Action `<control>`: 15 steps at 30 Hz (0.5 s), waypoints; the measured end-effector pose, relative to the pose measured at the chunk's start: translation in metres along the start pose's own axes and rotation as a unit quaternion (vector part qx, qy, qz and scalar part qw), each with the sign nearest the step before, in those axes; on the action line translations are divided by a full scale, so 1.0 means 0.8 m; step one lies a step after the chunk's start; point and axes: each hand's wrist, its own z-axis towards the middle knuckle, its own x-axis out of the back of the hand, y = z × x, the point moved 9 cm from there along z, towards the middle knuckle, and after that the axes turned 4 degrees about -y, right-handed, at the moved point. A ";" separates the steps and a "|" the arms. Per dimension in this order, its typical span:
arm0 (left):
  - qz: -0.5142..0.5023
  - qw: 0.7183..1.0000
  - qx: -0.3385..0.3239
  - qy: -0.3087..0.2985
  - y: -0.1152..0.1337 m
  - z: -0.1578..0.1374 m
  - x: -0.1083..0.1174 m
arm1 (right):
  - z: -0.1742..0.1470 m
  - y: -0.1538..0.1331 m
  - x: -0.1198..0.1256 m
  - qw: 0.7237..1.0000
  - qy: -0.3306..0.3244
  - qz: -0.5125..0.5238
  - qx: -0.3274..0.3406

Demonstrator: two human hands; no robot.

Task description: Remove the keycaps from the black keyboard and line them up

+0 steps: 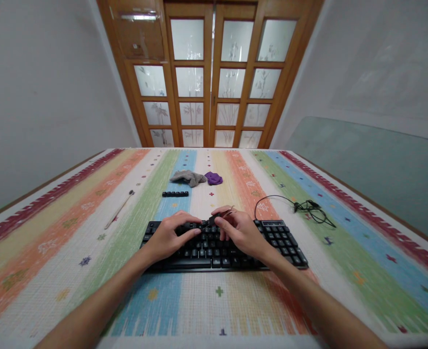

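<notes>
Under both hands lies the keyboard (195, 263), probably stiff, best held at its edges. The right hand (242, 232) pinches a small dark piece (213, 220), seemingly light; whether the left hand (167, 236) grips, I cannot tell.

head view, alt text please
A person's left hand and right hand are over a black keyboard, the right pinching a small dark piece. On the striped tablecloth beyond lie a row of black keycaps, a gray cloth and a purple cloth; a thin stick lies left, a cable right.
</notes>
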 end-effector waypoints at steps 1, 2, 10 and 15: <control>0.010 1.000 -0.014 0.003 0.002 0.000 0.001 | -0.002 0.002 0.001 1.000 0.008 0.000 -0.002; 0.019 0.999 -0.028 0.002 0.005 0.000 0.001 | -0.003 0.002 0.001 1.000 0.014 -0.002 -0.002; 0.074 0.989 -0.116 -0.050 0.018 0.009 -0.011 | -0.012 -0.008 -0.004 0.997 0.023 -0.068 0.022; 0.109 0.982 -0.127 -0.089 0.026 0.020 -0.011 | -0.014 -0.009 0.000 0.995 0.041 -0.083 0.034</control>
